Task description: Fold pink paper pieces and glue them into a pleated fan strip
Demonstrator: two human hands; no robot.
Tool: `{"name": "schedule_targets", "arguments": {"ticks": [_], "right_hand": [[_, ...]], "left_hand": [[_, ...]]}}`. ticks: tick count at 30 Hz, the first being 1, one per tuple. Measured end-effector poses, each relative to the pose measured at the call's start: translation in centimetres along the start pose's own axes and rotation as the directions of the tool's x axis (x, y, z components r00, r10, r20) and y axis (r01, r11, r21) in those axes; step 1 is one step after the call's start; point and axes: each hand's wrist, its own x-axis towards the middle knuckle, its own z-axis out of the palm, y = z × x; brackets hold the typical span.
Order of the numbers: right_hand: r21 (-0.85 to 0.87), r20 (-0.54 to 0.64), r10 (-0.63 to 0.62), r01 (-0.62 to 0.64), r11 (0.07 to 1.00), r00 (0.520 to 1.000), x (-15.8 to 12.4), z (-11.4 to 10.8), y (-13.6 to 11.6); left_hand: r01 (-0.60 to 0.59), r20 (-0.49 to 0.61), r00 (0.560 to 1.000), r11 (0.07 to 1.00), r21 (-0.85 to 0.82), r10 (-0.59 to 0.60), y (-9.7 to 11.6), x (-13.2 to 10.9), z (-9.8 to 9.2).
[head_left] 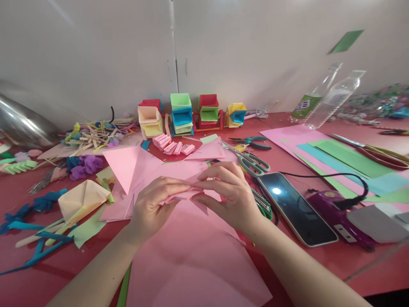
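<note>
My left hand (153, 204) and my right hand (228, 196) meet over the red table, both pinched on a small folded pink paper piece (183, 195). The fingers of each hand are closed on its ends. Beneath them lies a large pink sheet (191, 256). More folded pink paper (128, 166) lies just beyond the hands, and several small pleated pink pieces (172, 145) sit further back.
Scissors (249, 161) and a phone (295, 209) lie right of my hands, with a purple device (335, 213) and coloured sheets (345, 160) beyond. Coloured paper boxes (182, 113) line the wall. Paper flowers, sticks and strips (89, 136) crowd the left. Two plastic bottles (332, 100) lean at right.
</note>
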Motion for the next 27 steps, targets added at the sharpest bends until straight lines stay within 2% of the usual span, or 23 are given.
{"name": "schedule_targets", "arguments": {"ticks": [6, 14, 20, 27], "right_hand": [[0.088, 0.032, 0.038, -0.040, 0.995, 0.999, 0.02, 0.04, 0.20], [0.114, 0.032, 0.052, -0.055, 0.992, 0.998, -0.03, 0.06, 0.19], [0.112, 0.029, 0.055, -0.058, 0.992, 0.998, -0.05, 0.00, 0.01], [0.124, 0.051, 0.128, -0.133, 0.983, 0.991, -0.04, 0.08, 0.15]], "left_hand": [[0.231, 0.044, 0.973, 0.963, -0.142, -0.227, 0.00, 0.11, 0.29], [0.282, 0.066, 0.959, 0.933, -0.223, -0.274, -0.03, 0.02, 0.46], [0.412, 0.070, 0.911, 0.883, -0.225, -0.407, 0.07, 0.23, 0.59], [0.456, 0.084, 0.889, 0.859, -0.231, -0.449, -0.14, 0.23, 0.66]]}}
